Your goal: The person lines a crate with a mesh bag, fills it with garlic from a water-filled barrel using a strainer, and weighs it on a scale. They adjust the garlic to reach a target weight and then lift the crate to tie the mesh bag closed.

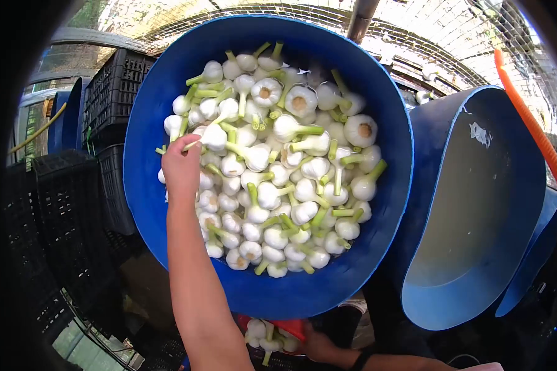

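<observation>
A large round blue tub (269,303) holds many white garlic bulbs (254,157) with cut green stems, lying in water. My left hand (182,164) reaches over the tub's left side, its fingers closed on the stem of one garlic bulb (214,136). Below the tub's near edge, my right hand (317,344) is closed on the edge of a red container (291,328). Several garlic bulbs (269,337) show in the red container, which is partly hidden under the tub's rim.
To the right stands a second blue tub (436,290) with cloudy water. An orange hose (532,123) hangs over its far side. Black crates (114,93) are stacked at the left. Wire mesh (414,28) and a metal post (362,20) are behind the tubs.
</observation>
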Motion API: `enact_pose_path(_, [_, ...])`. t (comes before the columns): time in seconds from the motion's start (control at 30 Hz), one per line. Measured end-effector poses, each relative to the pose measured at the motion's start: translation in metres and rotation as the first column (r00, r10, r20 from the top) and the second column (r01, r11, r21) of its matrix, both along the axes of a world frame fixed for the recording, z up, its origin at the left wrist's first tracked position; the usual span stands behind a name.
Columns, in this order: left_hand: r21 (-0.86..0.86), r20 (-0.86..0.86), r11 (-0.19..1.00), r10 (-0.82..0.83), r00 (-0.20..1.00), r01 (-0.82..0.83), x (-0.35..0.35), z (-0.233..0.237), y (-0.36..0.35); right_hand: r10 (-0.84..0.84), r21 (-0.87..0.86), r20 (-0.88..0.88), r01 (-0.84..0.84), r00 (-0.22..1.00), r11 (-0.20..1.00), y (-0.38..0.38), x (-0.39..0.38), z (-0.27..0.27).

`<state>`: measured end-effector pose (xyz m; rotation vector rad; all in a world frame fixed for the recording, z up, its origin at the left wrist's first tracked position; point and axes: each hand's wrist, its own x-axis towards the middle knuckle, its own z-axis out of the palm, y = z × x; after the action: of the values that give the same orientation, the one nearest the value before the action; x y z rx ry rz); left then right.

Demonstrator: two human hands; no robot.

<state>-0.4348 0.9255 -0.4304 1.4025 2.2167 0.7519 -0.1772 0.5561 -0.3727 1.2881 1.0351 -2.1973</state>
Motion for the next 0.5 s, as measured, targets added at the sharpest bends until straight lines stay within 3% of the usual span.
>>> enact_pose_path(0.07, [0.082, -0.288, 0.898, -0.394, 0.873, 0.432, 0.0, -0.005, -0.004, 0.0, -0.007, -0.005, 0.0, 1.0, 1.0, 0.0, -0.001, 0.001])
enact_pose_path(0.13, [-0.022, -0.318, 0.927, -0.361, 0.877, 0.374, 0.012, -0.032, 0.023, 0.024, -0.03, -0.011, -0.024, 1.0, 0.999, 0.005, -0.001, 0.001])
enact_pose_path(0.2, [-0.207, -0.227, 0.96, -0.235, 0.945, 0.189, 0.018, -0.044, 0.036, 0.041, -0.054, 0.014, -0.04, 0.999, 0.998, 0.014, 0.001, 0.002])
enact_pose_path(0.27, [-0.224, -0.237, 0.967, -0.177, 0.955, 0.124, 0.024, -0.044, 0.028, 0.047, -0.039, 0.029, -0.046, 0.998, 0.998, 0.009, 0.0, 0.002])
enact_pose_path(0.3, [-0.232, -0.248, 0.968, -0.15, 0.957, 0.092, 0.028, -0.036, 0.026, 0.039, -0.008, 0.034, -0.039, 0.999, 0.999, 0.002, -0.001, -0.002])
enact_pose_path(0.4, [-0.071, -0.017, 0.997, -0.017, 1.0, 0.016, 0.031, 0.002, -0.025, 0.061, 0.023, 0.05, -0.062, 0.997, 0.998, -0.009, -0.001, -0.005])
enact_pose_path(0.47, [-0.089, 0.18, 0.987, 0.146, 0.973, -0.132, 0.034, 0.049, -0.073, 0.08, 0.067, 0.05, -0.084, 0.996, 0.994, -0.014, -0.001, -0.005])
enact_pose_path(0.5, [-0.042, 0.243, 0.988, 0.153, 0.958, -0.147, 0.032, 0.067, -0.101, 0.085, 0.106, 0.047, -0.089, 0.995, 0.99, -0.019, 0.0, -0.005])
